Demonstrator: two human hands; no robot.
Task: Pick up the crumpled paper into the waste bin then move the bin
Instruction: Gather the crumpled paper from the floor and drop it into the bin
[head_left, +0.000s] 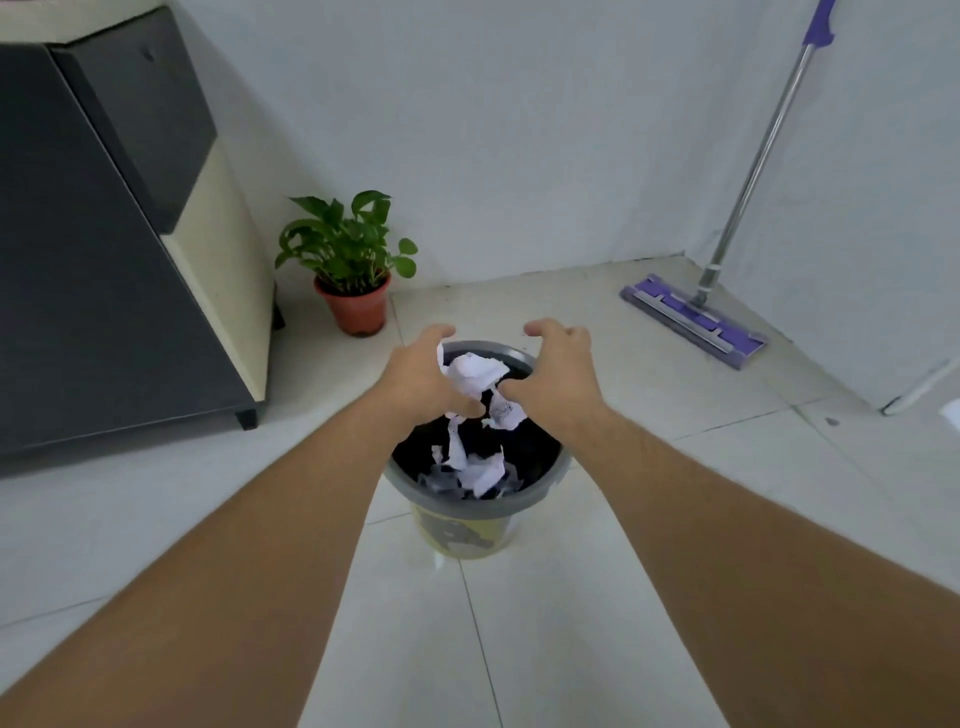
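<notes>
Above the waste bin (467, 506), pinching crumpled paper (475, 374) in left hand (418, 376), right hand (558, 371) loosely curled alongside. Likely light, soft, springy; best cupped whole.

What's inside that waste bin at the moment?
Crumpled paper scraps lie in the waste bin. The left hand and right hand, with a paper wad between them, cover its far side, and the bottom is hidden.
</notes>
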